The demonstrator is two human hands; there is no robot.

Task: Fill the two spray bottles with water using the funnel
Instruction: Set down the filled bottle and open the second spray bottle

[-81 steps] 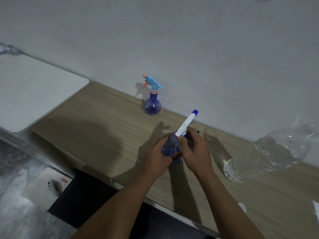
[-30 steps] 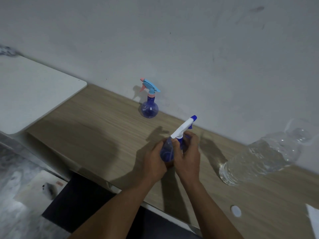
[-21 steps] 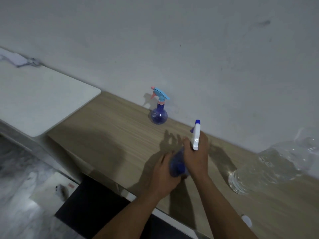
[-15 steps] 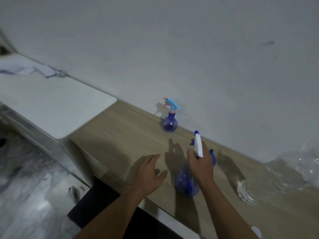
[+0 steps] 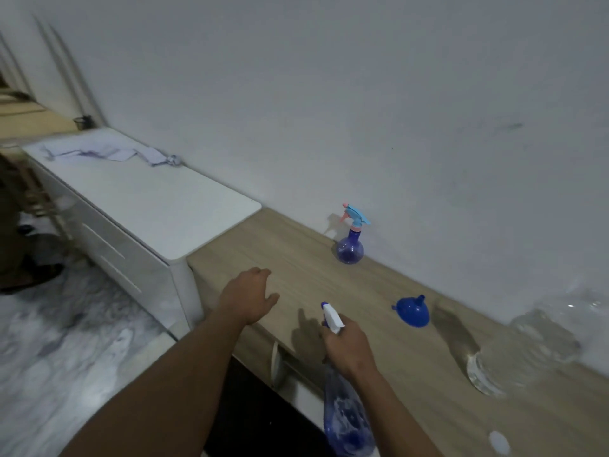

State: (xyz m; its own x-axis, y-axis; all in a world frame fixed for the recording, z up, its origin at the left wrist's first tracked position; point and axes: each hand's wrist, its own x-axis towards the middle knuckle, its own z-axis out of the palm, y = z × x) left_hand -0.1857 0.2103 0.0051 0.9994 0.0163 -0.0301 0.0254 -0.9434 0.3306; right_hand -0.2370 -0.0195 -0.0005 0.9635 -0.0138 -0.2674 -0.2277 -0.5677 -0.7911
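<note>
My right hand [image 5: 348, 349] grips the white spray head of a blue bottle [image 5: 346, 420], which hangs below the hand, off the wooden counter's front edge. My left hand [image 5: 247, 298] hovers with relaxed fingers over the counter's left part, holding nothing. A second blue spray bottle [image 5: 350, 247] with a light blue and pink head stands upright against the wall. The blue funnel [image 5: 413, 311] lies on its side on the counter, to the right of my right hand. A large clear water bottle [image 5: 527, 347] lies at the right, blurred.
The wooden counter [image 5: 296, 258] runs along a white wall. A white cabinet [image 5: 141, 199] with papers on top adjoins it at the left. A small white cap [image 5: 499, 442] lies near the counter's front right. The marble floor shows at lower left.
My left hand let go of the bottle and moved left. My right hand carried the bottle by its spray head toward me, past the counter's edge. The funnel has come into sight.
</note>
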